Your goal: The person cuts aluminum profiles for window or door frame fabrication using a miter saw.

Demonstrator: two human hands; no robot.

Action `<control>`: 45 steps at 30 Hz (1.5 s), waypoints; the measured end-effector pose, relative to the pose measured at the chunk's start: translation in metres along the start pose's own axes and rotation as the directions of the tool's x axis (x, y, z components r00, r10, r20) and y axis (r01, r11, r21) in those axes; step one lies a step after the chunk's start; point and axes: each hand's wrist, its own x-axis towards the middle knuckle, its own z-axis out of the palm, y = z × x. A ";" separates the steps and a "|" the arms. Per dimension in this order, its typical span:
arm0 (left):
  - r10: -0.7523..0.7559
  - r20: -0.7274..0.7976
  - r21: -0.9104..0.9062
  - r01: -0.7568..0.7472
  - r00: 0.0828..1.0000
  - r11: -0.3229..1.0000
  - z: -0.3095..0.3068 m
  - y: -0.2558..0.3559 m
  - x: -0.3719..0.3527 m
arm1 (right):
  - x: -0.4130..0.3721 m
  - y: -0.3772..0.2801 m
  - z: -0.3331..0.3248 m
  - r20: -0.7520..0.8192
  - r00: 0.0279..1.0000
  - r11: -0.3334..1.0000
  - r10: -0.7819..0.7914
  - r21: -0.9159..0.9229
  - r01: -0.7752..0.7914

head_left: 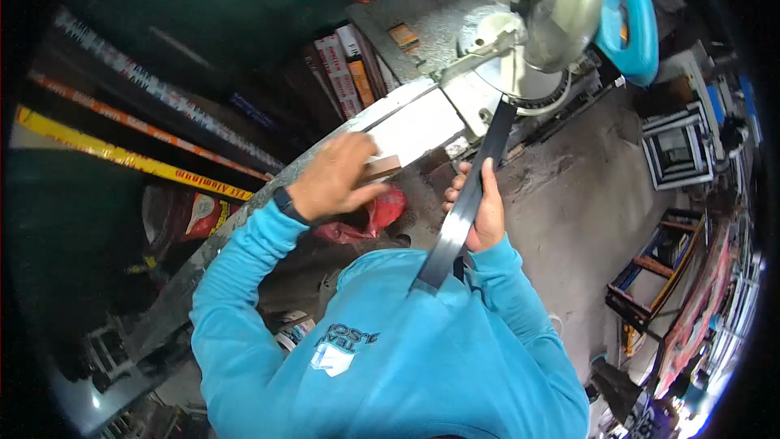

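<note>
A long dark metal bar [467, 203] slants from my chest up to the round base of a miter saw [561, 12]. My right hand [481, 207] is wrapped round the bar near its middle. My left hand [340, 175], slightly blurred, is over the bench edge with thumb and fingers apart. Between them lies the end of a small brown piece [382, 167]; whether the hand touches it cannot be made out. A white board [422, 126] lies on the bench between my left hand and the saw.
A turquoise case [630, 24] is beside the saw. Long wrapped profiles [138, 156] lean at the left. A red bag [378, 215] hangs below the bench edge [244, 215]. Stacked frames [678, 146] stand at the right. Part of another person [642, 415] shows at the lower right.
</note>
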 end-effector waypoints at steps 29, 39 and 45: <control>-0.043 -0.384 0.006 0.049 0.922 0.999 0.120 -0.023 0.151 | 0.055 -0.073 -0.006 0.272 0.691 0.465 -0.670 -0.572 0.676; -0.275 -0.332 -0.037 0.279 0.902 0.960 0.122 -0.032 0.187 | -0.019 -0.292 0.126 0.522 0.001 -0.352 -0.853 -0.576 0.738; -0.226 -0.293 -0.017 0.231 0.929 0.973 0.097 -0.030 0.167 | 0.031 -0.401 0.171 0.574 0.256 -0.581 -0.778 -0.812 0.055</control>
